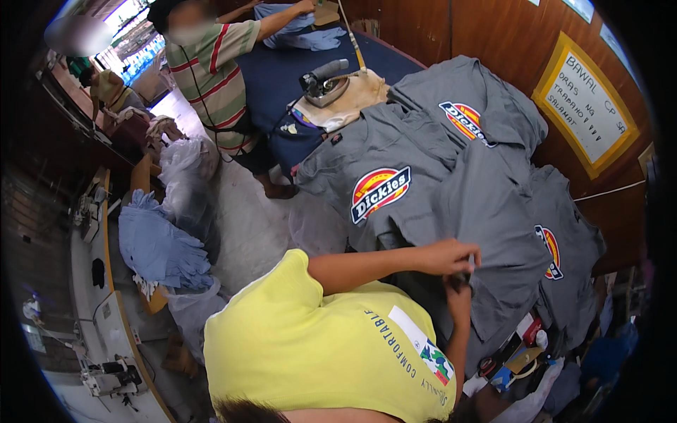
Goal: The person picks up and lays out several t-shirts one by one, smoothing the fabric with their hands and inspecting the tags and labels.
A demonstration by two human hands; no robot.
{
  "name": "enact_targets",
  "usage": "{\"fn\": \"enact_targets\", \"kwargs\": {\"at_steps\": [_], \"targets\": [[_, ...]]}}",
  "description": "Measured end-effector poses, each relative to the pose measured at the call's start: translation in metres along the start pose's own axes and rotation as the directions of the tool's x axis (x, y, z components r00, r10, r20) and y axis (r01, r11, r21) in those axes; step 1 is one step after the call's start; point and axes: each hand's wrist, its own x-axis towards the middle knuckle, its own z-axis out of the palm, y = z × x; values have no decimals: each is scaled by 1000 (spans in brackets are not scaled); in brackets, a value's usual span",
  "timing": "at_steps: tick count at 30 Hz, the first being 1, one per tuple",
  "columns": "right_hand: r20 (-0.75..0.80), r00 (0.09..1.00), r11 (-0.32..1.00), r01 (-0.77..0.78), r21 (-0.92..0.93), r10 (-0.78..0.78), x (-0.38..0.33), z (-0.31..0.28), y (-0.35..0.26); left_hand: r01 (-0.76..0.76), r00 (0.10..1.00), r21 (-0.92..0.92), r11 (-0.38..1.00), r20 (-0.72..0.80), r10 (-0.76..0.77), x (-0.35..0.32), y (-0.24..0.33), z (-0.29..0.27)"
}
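Observation:
My left hand [449,257] and my right hand [458,290] meet in front of my chest, above the near edge of a pile of grey T-shirts [486,211]. Left fingers are bent together in a pinch; what they hold is too small to tell. The right fingers close around a small dark object [460,279], partly hidden, whose kind I cannot make out. Beside my hands spreads the grey cloth, with one shirt's colourful printed logo [381,194] facing up to the left. Another grey shirt [564,233] hangs over at the right.
An iron [328,90] rests on a cream pad beyond the shirts. Across the dark blue table [271,92], a co-worker in a striped shirt [215,77] handles light blue cloth [303,35]. Light blue garments [159,243] are stacked left; sewing machines [116,377] line the bench. Clutter [522,352] lies lower right.

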Motion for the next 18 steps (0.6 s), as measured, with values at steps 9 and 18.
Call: {"fn": "enact_targets", "kwargs": {"at_steps": [9,18], "targets": [[-395,916,969,37,245,65,49,-91,2,-150,940,200,968,-276,203,-54,46,-76],[-443,896,960,112,256,14,51,-110,-19,-84,905,449,890,-340,257,14,-13,28]]}}
